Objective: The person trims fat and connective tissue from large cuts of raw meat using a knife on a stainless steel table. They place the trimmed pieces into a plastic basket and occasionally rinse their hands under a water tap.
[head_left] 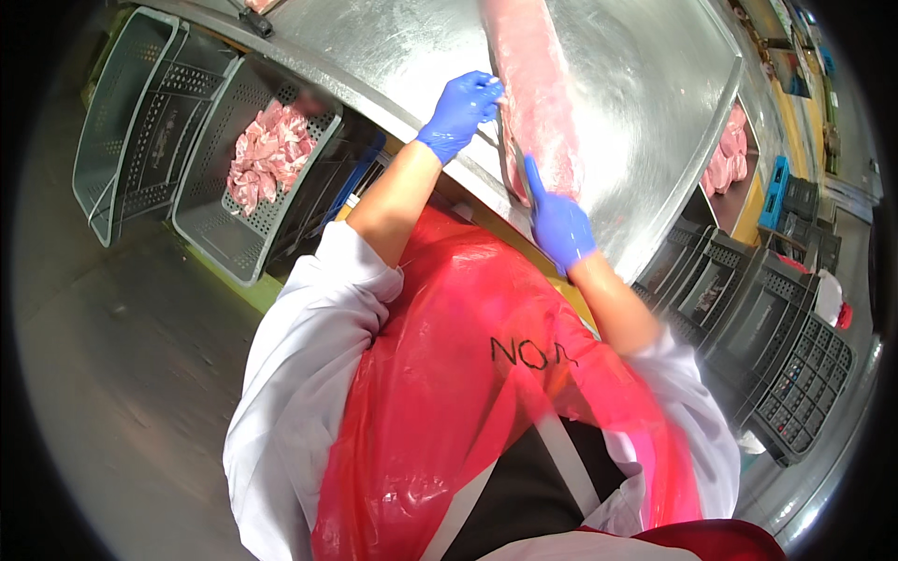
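A long, pale pink loin of meat (535, 79) lies lengthwise on the steel table (645, 122), its near end close to the table's front edge. My left hand (460, 114), in a blue glove, is closed at the loin's left edge, fingertips pinched on a thin strip along that side. Lower down, my right hand (562, 229), also blue-gloved, is wrapped round a knife at the near end of the meat. Its index finger stretches forward along the knife (519, 161). The narrow blade shows only in part against the loin's left side; the palm hides the handle.
To the left, a grey perforated crate (210, 201) holds several meat trimmings (269, 154), beside another grey crate (117, 131). A dark-handled tool (254, 22) rests at the table's far left. More meat (728, 157) and black crates (795, 383) stand at the right.
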The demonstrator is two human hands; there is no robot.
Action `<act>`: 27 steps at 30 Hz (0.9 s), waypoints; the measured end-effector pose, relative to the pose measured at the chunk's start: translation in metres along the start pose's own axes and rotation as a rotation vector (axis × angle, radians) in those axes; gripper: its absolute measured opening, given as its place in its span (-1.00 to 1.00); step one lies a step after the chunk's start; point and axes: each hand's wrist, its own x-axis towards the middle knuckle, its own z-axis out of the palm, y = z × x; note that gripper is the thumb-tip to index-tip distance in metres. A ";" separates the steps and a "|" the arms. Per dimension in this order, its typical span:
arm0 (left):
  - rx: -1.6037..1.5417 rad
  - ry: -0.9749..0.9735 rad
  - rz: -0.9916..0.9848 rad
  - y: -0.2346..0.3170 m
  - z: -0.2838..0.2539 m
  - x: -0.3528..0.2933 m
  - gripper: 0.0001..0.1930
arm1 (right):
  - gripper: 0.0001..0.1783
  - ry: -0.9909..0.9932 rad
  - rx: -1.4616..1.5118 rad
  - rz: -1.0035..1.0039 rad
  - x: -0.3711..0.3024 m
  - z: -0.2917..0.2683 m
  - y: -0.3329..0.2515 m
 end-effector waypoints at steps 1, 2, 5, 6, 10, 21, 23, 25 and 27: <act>-0.101 -0.002 0.014 -0.003 -0.013 -0.002 -0.91 | -0.04 -0.052 -0.004 0.001 -0.035 0.002 0.005; -0.204 -0.002 0.029 -0.004 -0.022 -0.005 -0.91 | -0.04 -0.108 -0.062 0.052 -0.065 0.004 0.013; -0.380 -0.069 0.003 0.021 -0.036 -0.043 -0.93 | -0.01 -0.234 -0.177 0.171 -0.129 -0.005 0.028; -0.392 -0.029 0.011 0.029 -0.046 -0.055 -0.90 | 0.00 -0.219 -0.173 0.147 -0.143 -0.005 0.039; -0.204 -0.037 0.193 0.089 -0.110 -0.115 -0.97 | -0.03 -0.075 -0.040 0.049 -0.186 -0.006 0.091; 1.994 -0.112 0.316 0.132 -0.122 -0.064 -0.42 | -0.08 0.520 0.869 0.559 -0.184 0.023 0.096; 2.036 -0.413 0.609 0.049 -0.047 -0.008 -0.46 | -0.09 0.565 0.872 0.485 -0.179 0.022 0.100; 1.736 -0.936 0.911 0.008 0.070 0.013 -0.39 | -0.10 0.592 0.961 0.534 -0.188 0.017 0.090; 2.022 -1.339 0.931 -0.027 0.140 0.036 -0.15 | -0.11 0.627 1.008 0.578 -0.206 0.017 0.087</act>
